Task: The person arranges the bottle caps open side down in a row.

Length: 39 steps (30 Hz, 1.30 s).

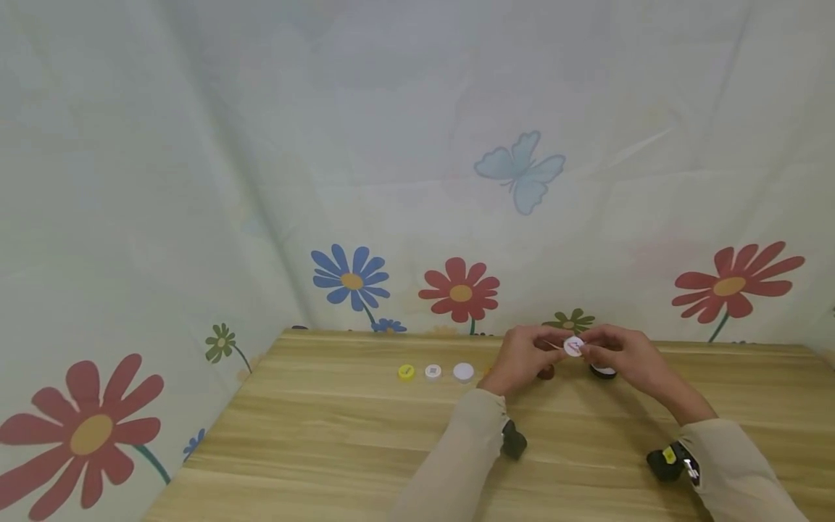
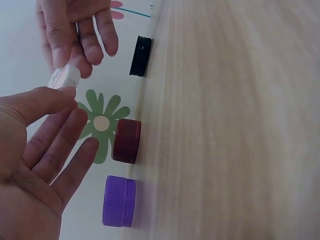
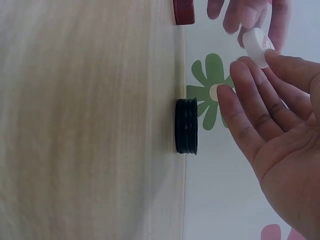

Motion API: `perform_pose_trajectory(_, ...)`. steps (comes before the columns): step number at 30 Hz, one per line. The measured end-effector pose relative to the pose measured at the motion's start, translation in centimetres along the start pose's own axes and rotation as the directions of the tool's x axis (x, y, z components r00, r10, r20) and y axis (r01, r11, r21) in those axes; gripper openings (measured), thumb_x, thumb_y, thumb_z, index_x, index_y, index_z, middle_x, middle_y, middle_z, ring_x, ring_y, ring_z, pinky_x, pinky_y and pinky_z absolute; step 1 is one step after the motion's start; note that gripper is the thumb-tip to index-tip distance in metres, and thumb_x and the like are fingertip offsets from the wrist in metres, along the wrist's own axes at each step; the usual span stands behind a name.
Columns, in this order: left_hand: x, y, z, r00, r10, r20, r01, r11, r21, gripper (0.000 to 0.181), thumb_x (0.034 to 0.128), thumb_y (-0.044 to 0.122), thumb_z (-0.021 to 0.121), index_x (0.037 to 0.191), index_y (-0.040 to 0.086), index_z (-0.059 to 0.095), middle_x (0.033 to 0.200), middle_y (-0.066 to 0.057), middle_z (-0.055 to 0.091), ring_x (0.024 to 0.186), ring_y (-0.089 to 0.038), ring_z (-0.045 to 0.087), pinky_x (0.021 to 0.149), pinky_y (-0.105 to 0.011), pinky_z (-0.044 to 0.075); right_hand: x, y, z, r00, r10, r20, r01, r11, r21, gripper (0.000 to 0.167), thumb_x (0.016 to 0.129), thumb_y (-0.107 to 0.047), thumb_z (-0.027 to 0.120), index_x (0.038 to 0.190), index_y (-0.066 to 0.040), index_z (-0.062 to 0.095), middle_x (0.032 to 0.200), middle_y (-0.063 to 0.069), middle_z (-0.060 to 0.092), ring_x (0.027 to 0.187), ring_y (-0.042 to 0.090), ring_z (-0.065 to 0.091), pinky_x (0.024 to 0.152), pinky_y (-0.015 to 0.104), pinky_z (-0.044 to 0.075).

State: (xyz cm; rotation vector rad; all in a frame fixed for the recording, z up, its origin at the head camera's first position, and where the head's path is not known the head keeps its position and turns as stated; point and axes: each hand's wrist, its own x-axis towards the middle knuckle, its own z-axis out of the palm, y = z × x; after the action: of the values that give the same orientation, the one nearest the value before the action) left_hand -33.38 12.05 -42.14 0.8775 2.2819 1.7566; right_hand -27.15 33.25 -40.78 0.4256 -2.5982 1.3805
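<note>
Between both hands, held up above the table's far edge, is a white bottle cap [image 1: 573, 346] with a red mark on its top. My left hand [image 1: 525, 355] pinches one side of it between thumb and fingers. From the opposite side my right hand [image 1: 625, 356] pinches it too, its other fingers spread in the right wrist view. Below the hands stand a dark red cap [image 2: 127, 141] and a black cap [image 3: 186, 126]. A purple ribbed cap [image 2: 119, 201] is beside the red one in the left wrist view; in the head view the left hand hides it.
Left of the hands, a yellow cap [image 1: 406, 372], a small white cap with a printed code [image 1: 433, 372] and a larger white cap [image 1: 463, 373] lie in a row on the wooden table [image 1: 313, 435]. A flower-printed cloth [image 1: 391, 145] hangs behind the table.
</note>
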Motion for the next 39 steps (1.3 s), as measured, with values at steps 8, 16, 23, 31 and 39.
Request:
perform_pose_trajectory(8,0.2,-0.1,0.1,1.000,-0.006,0.010,0.005,0.999,0.040,0.032,0.0931,-0.002,0.080,0.122,0.013,0.081,0.092,0.007,0.077,0.081,-0.027,0.076,0.067,-0.037,0.064,0.0,0.0,0.0,1.000,0.011,0.014,-0.011,1.000,0.018,0.030,0.107,-0.010,0.065,0.128,0.012,0.064,0.111,0.019,0.074,0.094,0.020,0.074,0.078,0.027,0.061)
perform_pose_trajectory(16,0.3,-0.3,0.2,1.000,-0.002,0.010,0.002,0.999,0.050,0.027,0.0911,0.002,0.084,0.115,0.014,0.082,0.087,0.010,0.074,0.074,-0.026,0.075,0.065,-0.034,0.063,-0.1,-0.1,-0.1,1.000,0.014,0.022,-0.013,0.999,-0.031,0.028,0.103,-0.007,0.071,0.126,0.008,0.067,0.108,0.014,0.075,0.098,0.026,0.072,0.077,0.026,0.059)
perform_pose_trajectory(23,0.2,-0.1,0.2,1.000,-0.018,0.013,0.018,0.999,0.049,0.027,0.0916,-0.003,0.081,0.114,0.012,0.082,0.085,0.007,0.074,0.074,-0.027,0.075,0.065,-0.035,0.064,0.0,-0.2,0.3,0.999,0.032,0.018,-0.030,0.993,-0.113,0.029,0.098,-0.004,0.076,0.125,0.005,0.069,0.108,0.012,0.075,0.101,0.031,0.071,0.077,0.025,0.058)
perform_pose_trajectory(31,0.2,0.0,0.0,0.999,-0.038,0.031,0.035,0.994,0.100,0.024,0.0920,0.008,0.085,0.115,0.014,0.082,0.091,0.008,0.074,0.076,-0.018,0.073,0.067,-0.031,0.062,0.2,-0.2,0.7,0.999,0.031,-0.010,-0.032,0.985,-0.170,0.028,0.097,-0.005,0.077,0.123,0.004,0.070,0.108,0.012,0.075,0.102,0.033,0.070,0.078,0.031,0.058)
perform_pose_trajectory(39,0.3,-0.4,-0.2,0.998,-0.017,0.057,0.011,0.994,0.113,0.022,0.0943,0.008,0.082,0.116,0.009,0.081,0.098,0.002,0.078,0.074,-0.021,0.076,0.066,-0.030,0.062,0.3,-0.1,0.9,1.000,-0.018,-0.016,0.015,0.984,-0.178,0.028,0.097,-0.004,0.077,0.121,0.006,0.070,0.108,0.016,0.075,0.101,0.036,0.071,0.075,0.034,0.060)
